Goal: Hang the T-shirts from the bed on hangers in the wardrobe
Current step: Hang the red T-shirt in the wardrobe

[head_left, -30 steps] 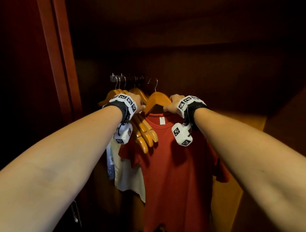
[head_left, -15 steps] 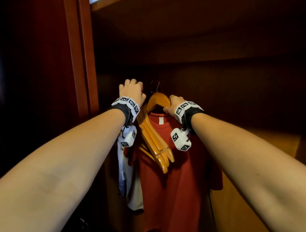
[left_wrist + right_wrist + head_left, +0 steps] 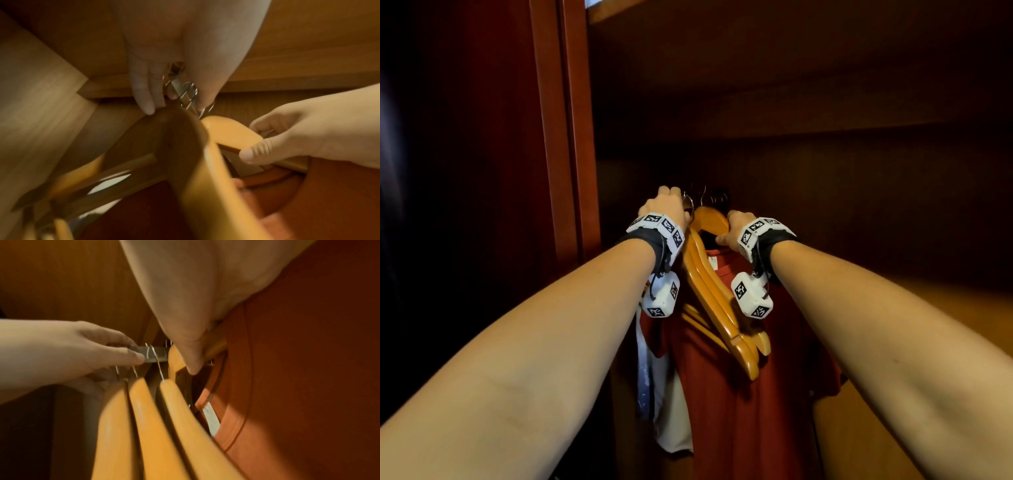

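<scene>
Fingers: my left hand (image 3: 666,209) is curling round the rail (image 3: 153,354) by the empty hangers' hooks (image 3: 188,95); right hand (image 3: 736,226) is gripping the hanger (image 3: 710,219) that's carrying the red T-shirt (image 3: 743,394), already inside the wardrobe (image 3: 565,137). Advice: I'm keeping the empties (image 3: 144,426) shoved left w/ left hand, seating the hook fully on the rail before letting go. Vs 1 s ago: left hand's gone from hanger shoulders up to the rail, and the empties are tilting steeper.
</scene>
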Available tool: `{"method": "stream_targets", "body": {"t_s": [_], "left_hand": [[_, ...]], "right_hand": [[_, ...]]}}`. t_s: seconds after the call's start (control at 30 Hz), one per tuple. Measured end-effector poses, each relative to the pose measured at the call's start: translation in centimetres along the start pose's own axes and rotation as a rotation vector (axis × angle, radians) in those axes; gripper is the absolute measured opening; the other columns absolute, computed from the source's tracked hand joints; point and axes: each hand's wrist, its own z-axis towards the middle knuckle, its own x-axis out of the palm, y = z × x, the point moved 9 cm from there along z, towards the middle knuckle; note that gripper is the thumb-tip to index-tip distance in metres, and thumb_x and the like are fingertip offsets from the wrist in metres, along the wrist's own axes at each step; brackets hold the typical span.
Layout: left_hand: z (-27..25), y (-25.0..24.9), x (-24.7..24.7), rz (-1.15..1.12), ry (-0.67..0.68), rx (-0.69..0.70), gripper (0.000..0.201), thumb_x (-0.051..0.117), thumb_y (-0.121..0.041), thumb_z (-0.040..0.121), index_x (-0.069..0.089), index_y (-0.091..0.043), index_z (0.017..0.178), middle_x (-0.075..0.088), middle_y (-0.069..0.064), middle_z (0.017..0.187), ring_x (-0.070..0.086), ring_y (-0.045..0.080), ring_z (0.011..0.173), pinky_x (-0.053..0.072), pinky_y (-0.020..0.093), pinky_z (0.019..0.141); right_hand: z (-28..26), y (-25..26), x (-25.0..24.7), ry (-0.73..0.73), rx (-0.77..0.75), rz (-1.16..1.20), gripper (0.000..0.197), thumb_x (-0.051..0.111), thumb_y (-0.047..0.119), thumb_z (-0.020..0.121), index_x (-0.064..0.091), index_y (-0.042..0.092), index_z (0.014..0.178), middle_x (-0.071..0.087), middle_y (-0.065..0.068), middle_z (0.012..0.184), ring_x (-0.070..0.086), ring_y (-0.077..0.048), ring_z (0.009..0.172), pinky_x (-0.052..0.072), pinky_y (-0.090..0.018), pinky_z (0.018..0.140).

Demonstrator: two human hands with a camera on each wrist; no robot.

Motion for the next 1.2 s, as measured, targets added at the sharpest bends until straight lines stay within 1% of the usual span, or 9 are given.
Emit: {"method": "stream_targets", "body": {"t_s": [0.23, 0.43, 0.53, 0.67, 0.77, 0.93, 1.0, 1.1, 1.2], "left_hand": [[-0.5, 0.2, 0.1, -0.013, -0.034, 0.011, 0.042, 0.056, -0.031, 0.097, 0.046, -0.011, 0.132, 0.047, 0.01, 0.13, 0.06, 0.036, 0.106, 0.038, 0.038, 0.071], [-0.9, 0.2, 0.3, -0.008, -0.009, -0.013, 0.055, 0.066, -0.035, 0.092, 0.04, -0.011, 0.135, 0.043, 0.011, 0.133, 0.06, 0.036, 0.107, 0.041, 0.038, 0.072], [-1.1, 0.2, 0.4, -0.018, -0.009, -0.024, 0.062, 0.07, -0.04, 0.089, 0.038, -0.012, 0.135, 0.042, 0.011, 0.134, 0.061, 0.036, 0.107, 0.042, 0.038, 0.072], [-1.4, 0.6, 0.3, -0.039, -0.027, -0.03, 0.064, 0.072, -0.041, 0.087, 0.038, -0.012, 0.133, 0.044, 0.011, 0.131, 0.062, 0.038, 0.106, 0.046, 0.041, 0.075], [-1.6, 0.7, 0.1, -0.046, -0.03, -0.028, 0.064, 0.072, -0.04, 0.086, 0.038, -0.013, 0.133, 0.045, 0.011, 0.13, 0.062, 0.039, 0.106, 0.047, 0.042, 0.075], [-1.6, 0.7, 0.1, -0.051, -0.021, -0.025, 0.064, 0.072, -0.036, 0.087, 0.037, -0.014, 0.135, 0.045, 0.011, 0.131, 0.061, 0.038, 0.107, 0.045, 0.04, 0.075], [-1.5, 0.7, 0.2, -0.05, -0.021, -0.024, 0.063, 0.072, -0.036, 0.087, 0.037, -0.014, 0.135, 0.045, 0.011, 0.132, 0.061, 0.038, 0.107, 0.044, 0.04, 0.074], [-1.5, 0.7, 0.3, -0.04, -0.023, -0.029, 0.064, 0.072, -0.035, 0.087, 0.037, -0.013, 0.136, 0.044, 0.012, 0.133, 0.061, 0.038, 0.107, 0.044, 0.039, 0.074], [-1.5, 0.8, 0.4, -0.045, -0.033, -0.036, 0.064, 0.071, -0.035, 0.088, 0.037, -0.012, 0.136, 0.044, 0.012, 0.133, 0.061, 0.038, 0.105, 0.044, 0.04, 0.073]], "right_hand": [[0.4, 0.0, 3.8, 0.121, -0.029, -0.13, 0.058, 0.067, 0.041, 0.089, 0.045, 0.022, 0.139, 0.066, -0.011, 0.117, 0.066, -0.032, 0.102, 0.054, -0.046, 0.093], [0.1, -0.6, 3.7, 0.176, 0.002, -0.229, 0.046, 0.066, 0.042, 0.086, 0.058, 0.015, 0.123, 0.069, -0.01, 0.108, 0.068, -0.03, 0.094, 0.057, -0.044, 0.089], [0.0, -0.3, 2.6, 0.1, -0.021, -0.183, 0.038, 0.068, 0.033, 0.084, 0.059, 0.012, 0.115, 0.067, -0.008, 0.105, 0.067, -0.031, 0.093, 0.057, -0.043, 0.086], [-0.4, 1.2, 1.0, -0.055, -0.09, 0.005, 0.008, 0.059, 0.023, 0.093, 0.061, 0.017, 0.098, 0.066, -0.007, 0.102, 0.066, -0.026, 0.088, 0.057, -0.038, 0.078], [-0.8, 1.9, 1.4, -0.047, -0.087, 0.031, 0.018, 0.056, 0.028, 0.097, 0.066, 0.014, 0.103, 0.067, -0.009, 0.098, 0.068, -0.025, 0.082, 0.058, -0.037, 0.073], [-1.0, 2.6, 2.6, -0.002, -0.033, -0.039, 0.028, 0.054, 0.032, 0.097, 0.065, 0.009, 0.109, 0.065, -0.011, 0.105, 0.063, -0.024, 0.076, 0.046, -0.031, 0.058], [-1.2, 2.7, 3.1, 0.036, -0.016, -0.026, 0.034, 0.051, 0.034, 0.1, 0.063, 0.007, 0.117, 0.065, -0.012, 0.108, 0.061, -0.024, 0.078, 0.047, -0.032, 0.063], [-1.4, 2.8, 4.1, 0.101, -0.016, 0.025, 0.042, 0.044, 0.035, 0.104, 0.05, 0.011, 0.138, 0.059, -0.01, 0.104, 0.059, -0.026, 0.09, 0.051, -0.038, 0.084], [-1.4, 2.6, 4.8, 0.139, 0.01, 0.098, 0.051, 0.042, 0.038, 0.104, 0.037, 0.017, 0.151, 0.059, -0.014, 0.121, 0.06, -0.03, 0.109, 0.049, -0.042, 0.098]]}}
